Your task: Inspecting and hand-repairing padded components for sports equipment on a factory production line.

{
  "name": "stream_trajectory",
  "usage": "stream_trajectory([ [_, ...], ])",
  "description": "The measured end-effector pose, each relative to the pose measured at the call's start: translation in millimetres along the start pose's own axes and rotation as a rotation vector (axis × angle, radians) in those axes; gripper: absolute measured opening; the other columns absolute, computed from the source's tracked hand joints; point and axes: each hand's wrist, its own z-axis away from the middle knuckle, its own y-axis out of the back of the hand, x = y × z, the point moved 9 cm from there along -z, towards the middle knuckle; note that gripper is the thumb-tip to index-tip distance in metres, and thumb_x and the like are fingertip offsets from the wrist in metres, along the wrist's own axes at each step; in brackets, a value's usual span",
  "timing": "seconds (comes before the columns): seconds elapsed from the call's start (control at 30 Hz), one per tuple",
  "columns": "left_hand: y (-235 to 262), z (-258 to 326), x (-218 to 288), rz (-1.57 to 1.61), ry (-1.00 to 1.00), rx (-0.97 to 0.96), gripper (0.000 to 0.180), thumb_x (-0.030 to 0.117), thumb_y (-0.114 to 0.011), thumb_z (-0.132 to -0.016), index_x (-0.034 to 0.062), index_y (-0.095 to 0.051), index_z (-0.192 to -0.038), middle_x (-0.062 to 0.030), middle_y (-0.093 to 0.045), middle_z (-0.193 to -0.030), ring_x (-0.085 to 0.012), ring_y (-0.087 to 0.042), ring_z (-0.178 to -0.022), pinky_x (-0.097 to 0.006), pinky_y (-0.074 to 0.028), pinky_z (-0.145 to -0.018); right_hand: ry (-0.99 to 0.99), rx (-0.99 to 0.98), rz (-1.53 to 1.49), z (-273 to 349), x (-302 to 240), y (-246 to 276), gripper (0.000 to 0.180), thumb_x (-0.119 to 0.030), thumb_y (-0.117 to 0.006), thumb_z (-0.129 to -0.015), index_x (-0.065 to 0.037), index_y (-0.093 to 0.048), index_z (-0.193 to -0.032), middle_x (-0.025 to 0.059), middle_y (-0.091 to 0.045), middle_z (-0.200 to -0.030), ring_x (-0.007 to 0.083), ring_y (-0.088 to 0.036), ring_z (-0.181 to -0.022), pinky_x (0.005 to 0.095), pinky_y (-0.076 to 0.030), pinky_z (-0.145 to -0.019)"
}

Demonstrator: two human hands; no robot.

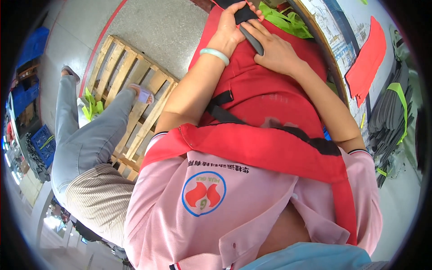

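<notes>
Left hand (231,29), with a pale green bangle (215,55) on its wrist, is curled closed around a dark fabric piece (245,14) at twelve o'clock. Right hand (274,51) lies flat, fingers spread, touching a dark grey strap (252,41) on the red fabric (256,90) in the lap. Wooden pallet (130,76) lies at ten o'clock, beside another person's grey-trousered leg (85,139).

You are in a garment workshop or small factory. A wooden pallet (130,94) lies on the speckled concrete floor (166,31), blue plastic crates (42,144) stand aside, and stacked grey fabric pieces (391,112) and red cut cloth (366,60) cover the counter (355,31).
</notes>
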Motion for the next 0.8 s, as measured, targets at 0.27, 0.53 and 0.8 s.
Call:
stream_trajectory([
  [0.27, -6.4, 4.8, -8.0, -0.068, 0.083, -0.002, 0.025, 0.022, -0.062, -0.089, -0.0006, -0.056, -0.100, -0.0145, -0.062, -0.091, -0.0316, -0.062, -0.088, -0.044, -0.053, -0.083, -0.078, -0.105, -0.061, -19.9, 13.4, -5.7, 0.069, -0.011, -0.058, -0.069, -0.016, -0.040, -0.135, 0.0137, -0.043, -0.139, 0.0376, -0.060, -0.102, 0.0471, -0.050, -0.079],
  [0.53, -18.7, -1.6, 12.9, 0.058, 0.013, -0.354, 0.018, 0.015, -0.064, -0.087, 0.0003, -0.059, -0.097, -0.0138, -0.064, -0.094, -0.0314, -0.063, -0.089, -0.043, -0.054, -0.082, -0.100, -0.099, -0.054, -27.8, 5.0, -0.7, 0.055, -0.012, -0.058, -0.069, -0.009, -0.047, -0.123, 0.0158, -0.054, -0.123, 0.0372, -0.058, -0.104, 0.0475, -0.049, -0.080],
  [0.8, -3.7, -3.6, 8.8, 0.096, 0.032, -0.103, 0.012, 0.011, -0.055, -0.087, 0.0000, -0.054, -0.090, -0.0123, -0.060, -0.083, -0.0309, -0.060, -0.082, -0.048, -0.053, -0.081, 0.094, 0.062, 0.016, 4.5, -11.9, 8.9, 0.053, -0.015, -0.059, -0.075, -0.014, -0.049, -0.127, 0.0067, -0.051, -0.129, 0.0331, -0.062, -0.098, 0.0448, -0.052, -0.079],
])
